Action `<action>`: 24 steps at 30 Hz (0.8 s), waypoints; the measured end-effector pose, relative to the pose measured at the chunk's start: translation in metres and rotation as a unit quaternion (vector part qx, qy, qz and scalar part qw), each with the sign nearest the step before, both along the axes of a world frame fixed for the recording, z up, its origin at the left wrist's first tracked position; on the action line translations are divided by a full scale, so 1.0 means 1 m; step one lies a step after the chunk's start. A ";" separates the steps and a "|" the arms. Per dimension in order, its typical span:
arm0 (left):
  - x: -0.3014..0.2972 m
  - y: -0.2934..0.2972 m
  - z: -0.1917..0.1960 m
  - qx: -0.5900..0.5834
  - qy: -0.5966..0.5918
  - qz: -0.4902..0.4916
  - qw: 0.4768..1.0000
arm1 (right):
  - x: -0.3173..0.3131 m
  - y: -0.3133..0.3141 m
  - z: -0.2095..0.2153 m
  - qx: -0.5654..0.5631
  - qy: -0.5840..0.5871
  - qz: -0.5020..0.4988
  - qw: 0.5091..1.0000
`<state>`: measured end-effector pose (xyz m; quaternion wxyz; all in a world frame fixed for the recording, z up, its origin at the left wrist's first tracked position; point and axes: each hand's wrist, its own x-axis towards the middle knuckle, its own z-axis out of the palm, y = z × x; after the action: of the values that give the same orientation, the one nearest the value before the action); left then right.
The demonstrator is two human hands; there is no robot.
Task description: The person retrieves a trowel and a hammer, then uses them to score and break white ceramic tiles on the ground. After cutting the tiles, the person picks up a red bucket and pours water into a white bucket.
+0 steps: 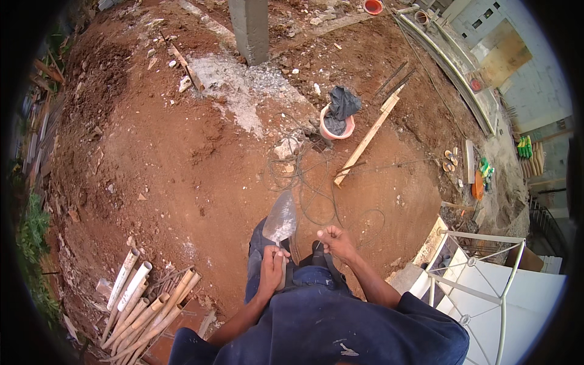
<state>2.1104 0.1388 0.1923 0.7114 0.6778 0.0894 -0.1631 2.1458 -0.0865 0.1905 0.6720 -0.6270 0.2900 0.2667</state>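
My left hand [273,269] is closed around a trowel [281,220] in front of my body. Its pointed metal blade aims away from me, and whitish residue marks the part near the handle. Level with it, to the right, my right hand [338,243] is closed in a pinch. A thin sliver seems to stick out below those fingertips, too small to name. The two hands are apart, above my dark trousers. Beyond the blade, a loose tangle of thin cable [298,173] lies on the reddish soil.
A pink bucket [348,129] with a black plastic bag [344,102] stands ahead, beside a long wooden plank [371,135]. Bamboo poles [159,310] stand at lower left. A white metal frame [474,236] is close at right. A concrete column [249,30] rises farther off.
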 end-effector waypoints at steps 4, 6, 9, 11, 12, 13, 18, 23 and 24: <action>0.067 0.019 0.025 -0.039 0.040 0.011 0.998 | 0.068 0.031 0.044 -0.024 -0.040 0.090 0.995; 0.106 0.022 0.046 -0.064 0.070 0.008 0.995 | 0.105 0.051 0.060 -0.026 -0.067 0.109 0.991; 0.158 0.022 0.056 -0.105 0.091 0.014 0.990 | 0.162 0.073 0.064 -0.021 -0.129 0.082 0.988; 0.196 0.019 0.054 -0.122 0.100 0.015 0.987 | 0.198 0.081 0.050 -0.017 -0.108 0.043 0.993; 0.216 0.020 0.054 -0.120 0.110 0.014 0.987 | 0.216 0.086 0.043 -0.010 -0.094 0.028 0.995; 0.236 0.022 0.053 -0.115 0.121 0.015 0.986 | 0.236 0.089 0.039 0.006 -0.095 0.032 0.995; 0.374 0.022 0.008 -0.104 0.084 -0.016 0.991 | 0.367 0.085 0.013 0.040 -0.117 0.068 0.990; 0.501 -0.004 0.028 -0.065 0.098 -0.008 0.993 | 0.500 0.056 0.031 -0.012 -0.129 0.175 0.976; 0.518 -0.011 0.032 -0.049 0.110 -0.014 0.993 | 0.518 0.053 0.031 -0.033 -0.158 0.189 0.969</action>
<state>2.6285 0.1282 0.2240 0.7274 0.6211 0.1492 -0.2508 2.6641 -0.0338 0.2212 0.6255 -0.7265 0.0652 0.2769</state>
